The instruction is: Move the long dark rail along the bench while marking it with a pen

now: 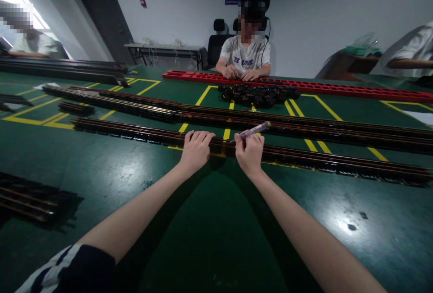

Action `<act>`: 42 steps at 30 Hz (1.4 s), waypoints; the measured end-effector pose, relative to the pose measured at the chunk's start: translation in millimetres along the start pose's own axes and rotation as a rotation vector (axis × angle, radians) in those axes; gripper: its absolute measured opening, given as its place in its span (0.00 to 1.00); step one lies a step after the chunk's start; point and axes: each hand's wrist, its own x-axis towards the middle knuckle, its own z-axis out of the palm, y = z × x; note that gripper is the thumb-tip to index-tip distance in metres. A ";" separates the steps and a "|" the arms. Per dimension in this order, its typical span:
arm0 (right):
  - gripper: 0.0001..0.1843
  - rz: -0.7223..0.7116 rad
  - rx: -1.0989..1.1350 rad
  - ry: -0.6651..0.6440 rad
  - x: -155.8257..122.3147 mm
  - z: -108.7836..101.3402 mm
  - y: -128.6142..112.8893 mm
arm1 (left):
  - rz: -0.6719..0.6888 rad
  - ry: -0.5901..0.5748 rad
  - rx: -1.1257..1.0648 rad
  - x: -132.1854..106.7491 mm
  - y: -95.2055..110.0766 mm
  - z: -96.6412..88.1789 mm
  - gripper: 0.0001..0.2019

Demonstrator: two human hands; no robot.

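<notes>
A long dark strip with copper-coloured lines [324, 161] runs across the table in front of me. My left hand [196, 149] lies over it, fingers curled around its far edge. Just to the right, my right hand [250, 151] grips a screwdriver [256, 129] with a clear handle. The handle points up and to the right, while the thin shaft slants down-left to the strip between my hands. Whether its tip touches the strip I cannot tell.
More dark strips [304, 126] lie just beyond, and a bundle [30, 198] sits at the near left. Across the green table [216, 239], a person [246, 54] works at a red slotted rail [338, 89] behind a heap of black parts [259, 94]. Two other people sit at the sides.
</notes>
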 end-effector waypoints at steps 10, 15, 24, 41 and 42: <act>0.14 0.004 0.010 0.011 0.2 -1.2 -1.4 | -0.006 -0.019 -0.007 1.1 0.0 -1.0 0.19; 0.14 0.018 -0.013 0.046 -0.3 -1.5 -1.3 | -0.002 -0.008 -0.006 0.7 -0.5 -0.6 0.19; 0.16 0.026 0.005 0.044 -0.1 -0.8 2.0 | -0.008 -0.002 -0.051 1.4 -1.9 -0.8 0.19; 0.17 -0.003 -0.014 0.066 -1.1 2.8 6.6 | 0.068 -0.028 -0.068 3.3 -1.1 -0.5 0.19; 0.17 0.001 -0.012 0.067 -1.2 3.1 6.8 | 0.069 -0.021 -0.062 3.5 -0.8 -0.3 0.18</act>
